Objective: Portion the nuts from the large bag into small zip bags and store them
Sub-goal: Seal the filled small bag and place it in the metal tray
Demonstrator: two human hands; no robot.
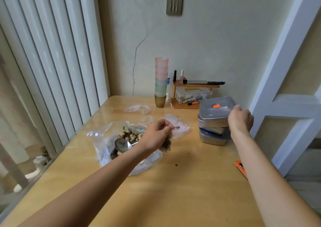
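Stacked pastel cups [161, 81], small wooden shelf [214, 86] beside them, wall switch [174, 5] above

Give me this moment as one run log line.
left hand holds spoon over large bag | right hand grips top grey container | nuts in large bag

looking like someone's home, wooden table [173, 192] sitting in a corner, stacked plastic cups [161, 81], nail polish [181, 76] standing on a little shelf [196, 86], light switch [174, 5]

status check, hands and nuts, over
Left hand gripping spoon at large nut bag. Right hand gripping top grey container of the stack. One small zip bag lying beyond, nothing blocking.
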